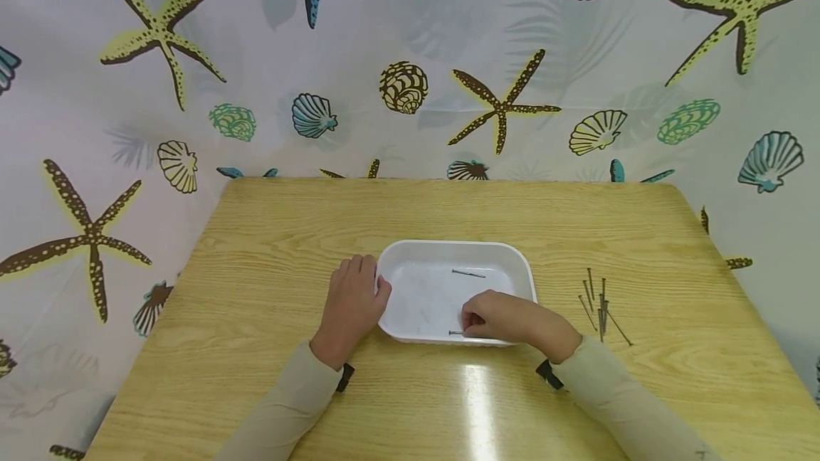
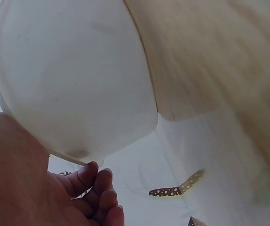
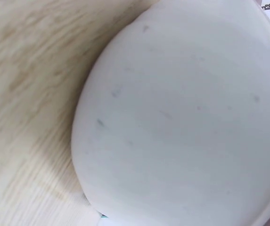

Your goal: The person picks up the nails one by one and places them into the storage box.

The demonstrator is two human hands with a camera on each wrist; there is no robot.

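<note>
A white plastic tray (image 1: pixel 448 243) sits in the middle of the wooden table (image 1: pixel 288 233). My left hand (image 1: pixel 368 277) lies flat on the table with its fingers and thumb against the tray's left wall; the left wrist view shows those fingers (image 2: pixel 97 188) loosely bent beside the wall (image 2: pixel 78 84). My right hand (image 1: pixel 466 326) reaches over the tray's front rim and pinches a thin nail (image 1: pixel 455 333) low inside the tray. A second nail (image 1: pixel 468 274) lies on the tray floor near the back. The right wrist view shows only the tray's outer wall (image 3: pixel 182 117) and the table (image 3: pixel 26 70).
Several loose nails (image 1: pixel 600 308) lie in a small pile on the table to the right of the tray. A curtain (image 1: pixel 410 55) printed with starfish and shells hangs behind and around the table. The table's far edge runs just behind the tray.
</note>
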